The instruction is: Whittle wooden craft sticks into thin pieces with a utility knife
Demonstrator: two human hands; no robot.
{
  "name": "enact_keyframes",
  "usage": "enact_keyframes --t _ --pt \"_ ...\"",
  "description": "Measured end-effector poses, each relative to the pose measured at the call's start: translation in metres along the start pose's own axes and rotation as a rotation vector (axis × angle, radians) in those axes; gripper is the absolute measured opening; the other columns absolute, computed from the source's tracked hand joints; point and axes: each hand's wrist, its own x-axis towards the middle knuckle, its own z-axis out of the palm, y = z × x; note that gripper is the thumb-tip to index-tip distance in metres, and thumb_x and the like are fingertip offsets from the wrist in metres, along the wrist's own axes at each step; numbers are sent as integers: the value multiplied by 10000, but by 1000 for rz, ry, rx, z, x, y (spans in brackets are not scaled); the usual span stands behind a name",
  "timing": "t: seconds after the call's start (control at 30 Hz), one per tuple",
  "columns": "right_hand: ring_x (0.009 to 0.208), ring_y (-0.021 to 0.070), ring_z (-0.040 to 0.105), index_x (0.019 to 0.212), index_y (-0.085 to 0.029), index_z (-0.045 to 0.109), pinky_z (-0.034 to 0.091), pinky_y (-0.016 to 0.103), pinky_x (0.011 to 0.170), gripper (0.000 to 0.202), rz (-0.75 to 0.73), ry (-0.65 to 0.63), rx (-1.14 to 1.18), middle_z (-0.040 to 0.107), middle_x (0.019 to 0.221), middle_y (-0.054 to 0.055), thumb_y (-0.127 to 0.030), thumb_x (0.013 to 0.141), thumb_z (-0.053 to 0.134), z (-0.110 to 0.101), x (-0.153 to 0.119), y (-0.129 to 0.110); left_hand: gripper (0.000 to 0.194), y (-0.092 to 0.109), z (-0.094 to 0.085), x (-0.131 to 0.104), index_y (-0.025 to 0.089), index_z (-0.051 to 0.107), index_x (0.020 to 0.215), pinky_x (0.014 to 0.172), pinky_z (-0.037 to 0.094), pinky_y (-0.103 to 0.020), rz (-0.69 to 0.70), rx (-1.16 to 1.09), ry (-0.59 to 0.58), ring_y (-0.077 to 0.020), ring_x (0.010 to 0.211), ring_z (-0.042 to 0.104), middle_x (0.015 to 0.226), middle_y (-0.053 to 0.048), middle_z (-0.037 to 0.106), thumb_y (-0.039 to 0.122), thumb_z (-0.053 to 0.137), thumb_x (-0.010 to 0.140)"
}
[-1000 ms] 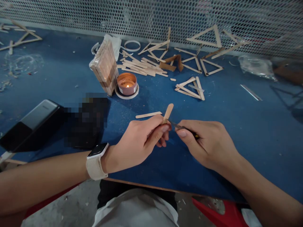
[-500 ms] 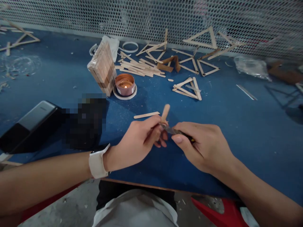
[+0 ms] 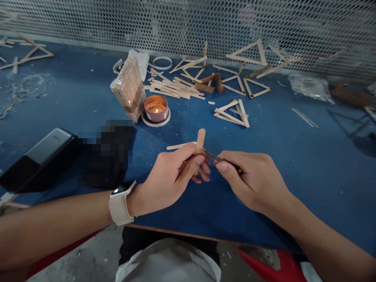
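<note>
near, left of centre: left hand (image 3: pixel 167 178), thumb and fingers pinched closed on a wooden stick (image 3: pixel 201 138), tip up | near, right: right hand (image 3: pixel 255 176), fingers closed round a knife (image 3: pixel 212 156), blade reaching the stick's right edge | just beyond left hand: loose stick (image 3: pixel 178 147) | farther left: lit candle (image 3: pixel 156 114) | farther right: stick triangle (image 3: pixel 243 113) | far: stick pile (image 3: pixel 172 88)

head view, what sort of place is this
Looks like a craft workspace: loose wooden sticks and stick triangles are on a blue table, and the right hand holds a bladed tool.
</note>
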Motion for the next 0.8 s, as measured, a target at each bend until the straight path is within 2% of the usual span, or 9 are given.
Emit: enact_keyframes --t 0.47,0.8 --pt "461 105 475 664 -217 506 311 290 522 555 11 -7 -28 571 573 -28 -512 1121 394 0 1 0 223 3 -2 -2 180 643 1015 708 681 -164 43 65 -7 -88 791 777 937 -19 750 347 526 1105" --pt "484 108 505 716 -218 575 343 274 529 502 -48 26 15 569 576 -34 -467 1125 423 -1 0 -1 234 4 -1 0 173 648 1054 697 683 -167 22 28 -6 -92 766 782 919 -26 757 357 515 1109"
